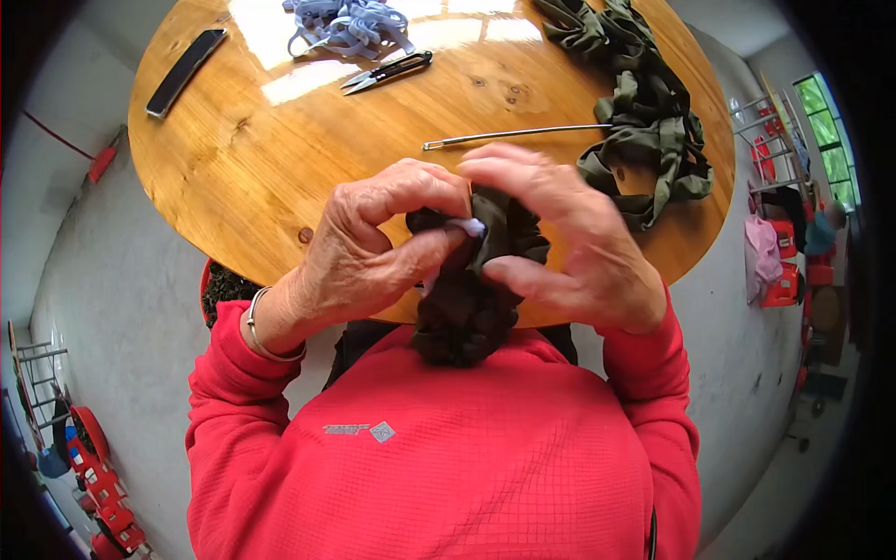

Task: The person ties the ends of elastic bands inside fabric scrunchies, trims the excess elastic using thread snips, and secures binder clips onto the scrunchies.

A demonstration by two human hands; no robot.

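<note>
My left hand [383, 229] pinches a light-blue elastic band [474, 227] between thumb and fingers, against a bunched dark green fabric tube [462, 313]. The gathered fabric hangs over the table's near edge, in front of my chest. On its other side, my right hand [579, 238] is open, thumb and fingers apart around the upper part of the cloth. Its thumb tip looks close to or touching the fabric. Most of the elastic is hidden by the cloth and the left fingers.
The round wooden table [233, 187] carries a heap of light-blue elastic bands [350, 26], black thread snips [390, 72], a black oblong object [186, 73], a thin metal rod [518, 136] and a pile of green fabric strips [649, 140]. Below its left edge stands a red container [205, 278] with dark contents.
</note>
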